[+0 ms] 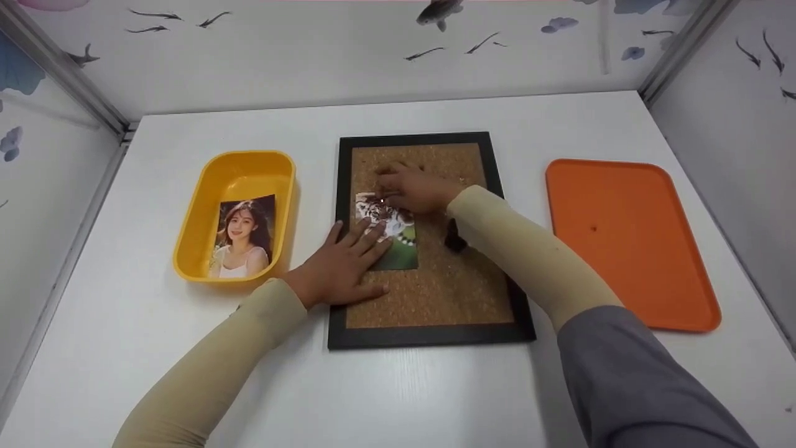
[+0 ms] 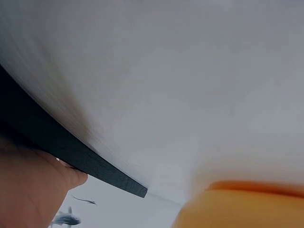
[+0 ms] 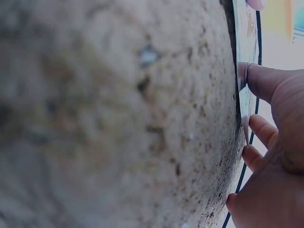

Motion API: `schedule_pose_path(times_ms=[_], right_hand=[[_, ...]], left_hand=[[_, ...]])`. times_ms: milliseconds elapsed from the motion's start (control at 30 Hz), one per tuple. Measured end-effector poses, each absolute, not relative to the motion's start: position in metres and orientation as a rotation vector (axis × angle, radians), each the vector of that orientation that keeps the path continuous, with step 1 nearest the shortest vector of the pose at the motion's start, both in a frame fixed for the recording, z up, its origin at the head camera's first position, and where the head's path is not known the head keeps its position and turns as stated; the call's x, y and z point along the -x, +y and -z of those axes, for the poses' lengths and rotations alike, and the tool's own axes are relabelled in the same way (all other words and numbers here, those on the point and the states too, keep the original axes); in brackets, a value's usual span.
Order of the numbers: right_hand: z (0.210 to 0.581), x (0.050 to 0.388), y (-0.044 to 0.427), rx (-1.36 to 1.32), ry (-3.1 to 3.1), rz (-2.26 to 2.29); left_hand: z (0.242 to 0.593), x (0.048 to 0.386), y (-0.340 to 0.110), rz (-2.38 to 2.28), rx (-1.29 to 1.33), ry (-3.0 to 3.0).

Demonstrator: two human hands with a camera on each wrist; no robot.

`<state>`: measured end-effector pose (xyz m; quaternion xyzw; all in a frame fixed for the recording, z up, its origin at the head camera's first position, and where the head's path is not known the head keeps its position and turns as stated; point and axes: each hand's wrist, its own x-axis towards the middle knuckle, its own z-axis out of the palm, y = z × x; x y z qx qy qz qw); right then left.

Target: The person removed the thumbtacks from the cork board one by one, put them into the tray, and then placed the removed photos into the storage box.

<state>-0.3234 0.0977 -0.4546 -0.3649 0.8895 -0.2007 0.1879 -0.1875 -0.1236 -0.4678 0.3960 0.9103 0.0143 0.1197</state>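
A tiger photo [image 1: 404, 254] lies on the left half of a black-framed cork board [image 1: 429, 302]. My left hand [image 1: 339, 264] rests on the board's left side, fingers spread, with the fingertips on the photo. At the photo's top edge, my right hand [image 1: 416, 186] bends over the cork. In the right wrist view, the right thumb [image 3: 266, 80] presses on the photo's face, and other fingertips touch near its edge. A small bright spot shows by the right thumb in the head view; I cannot tell what it is.
To the left stands a yellow bin [image 1: 186, 249] with a portrait photo [image 1: 242, 239] leaning inside. On the right lies an orange tray [image 1: 634, 249] with a small dark spot. Patterned white panels [image 1: 348, 56] enclose the back and sides of the white table [image 1: 398, 398].
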Motion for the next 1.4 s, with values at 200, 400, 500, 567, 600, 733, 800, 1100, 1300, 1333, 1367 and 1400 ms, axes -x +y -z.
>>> schedule_pose_path(times_ms=[200,400,500,567,600,733,800,1100,1300,1333,1367,1400], right_hand=[[0.4531,0.3221,0.0975,1.043,2.477,0.583],[0.4551,0.3235,0.0972,1.026,2.472,0.586],[0.4563,0.3235,0.0971,1.026,2.469,0.59],[0.4567,0.3234,0.0971,1.025,2.47,0.592],[0.4567,0.3233,0.0971,1.023,2.471,0.592],[0.4572,0.3233,0.0973,1.019,2.479,0.577],[0.4573,0.3233,0.0974,1.015,2.48,0.575],[0.4534,0.3211,0.0975,0.992,2.474,0.563],[0.4525,0.3208,0.0967,0.979,2.472,0.57],[0.4528,0.321,0.0967,0.979,2.474,0.566],[0.4532,0.3212,0.0968,0.979,2.476,0.563],[0.4534,0.3212,0.0969,0.979,2.476,0.561]], left_hand=[[0.4652,0.1869,-0.1238,-0.053,-1.168,2.66],[0.4651,0.187,-0.1235,-0.052,-1.169,2.658],[0.4657,0.187,-0.1233,-0.052,-1.169,2.658],[0.4662,0.187,-0.1232,-0.047,-1.165,2.657],[0.4665,0.1871,-0.1231,-0.046,-1.165,2.657],[0.4674,0.1874,-0.1228,-0.032,-1.162,2.656],[0.4674,0.1874,-0.1227,-0.036,-1.164,2.657],[0.4662,0.1871,-0.1228,-0.028,-1.155,2.652],[0.4668,0.1877,-0.1226,-0.022,-1.141,2.649],[0.467,0.1879,-0.1225,-0.018,-1.138,2.648],[0.4671,0.1879,-0.1224,-0.022,-1.142,2.648],[0.4671,0.1879,-0.1224,-0.022,-1.142,2.647]])
